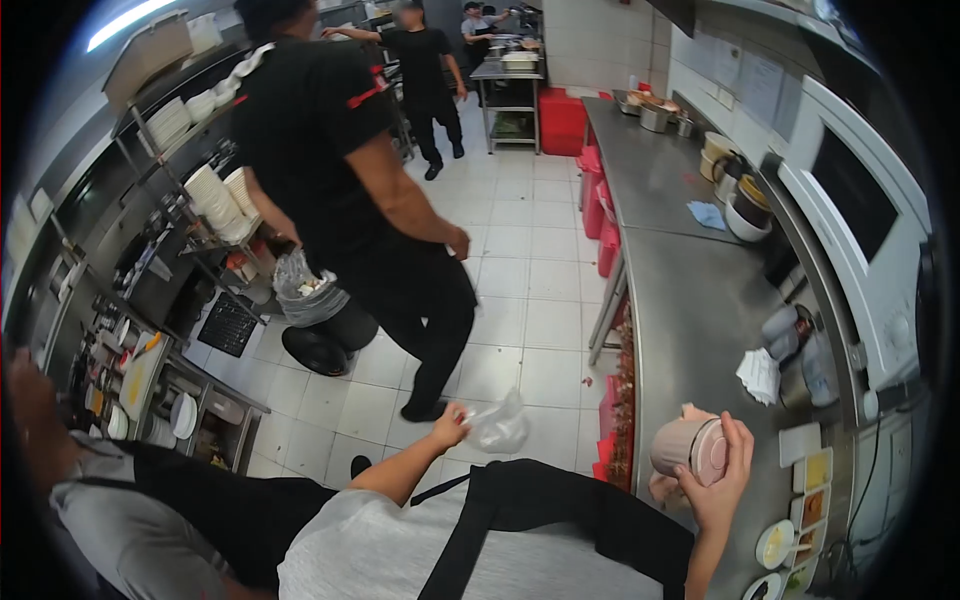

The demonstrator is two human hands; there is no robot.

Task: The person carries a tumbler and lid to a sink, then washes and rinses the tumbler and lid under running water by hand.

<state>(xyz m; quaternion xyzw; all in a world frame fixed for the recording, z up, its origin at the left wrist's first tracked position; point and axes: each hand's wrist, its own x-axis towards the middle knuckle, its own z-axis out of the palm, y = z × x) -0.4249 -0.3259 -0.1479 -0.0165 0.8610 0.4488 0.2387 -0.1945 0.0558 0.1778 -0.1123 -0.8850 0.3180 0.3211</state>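
Note:
On the left of the head view, my left hand (451,425) pinches a crumpled clear plastic bag (499,422), which hangs over the tiled floor. To the right, my right hand (724,470) is wrapped round a pinkish cylindrical container (690,449) with a round rimmed end turned toward me. A pale pink cloth or wrap shows behind and below the container. Container and hand are over the near part of the steel counter (665,330).
A person in black (330,150) stands close ahead on the left; another in grey (130,510) is beside me. More people are farther back. A bin (325,320), crumpled paper (758,376), sauce trays (812,505), a microwave (850,200) and dish shelves (215,205) surround the aisle.

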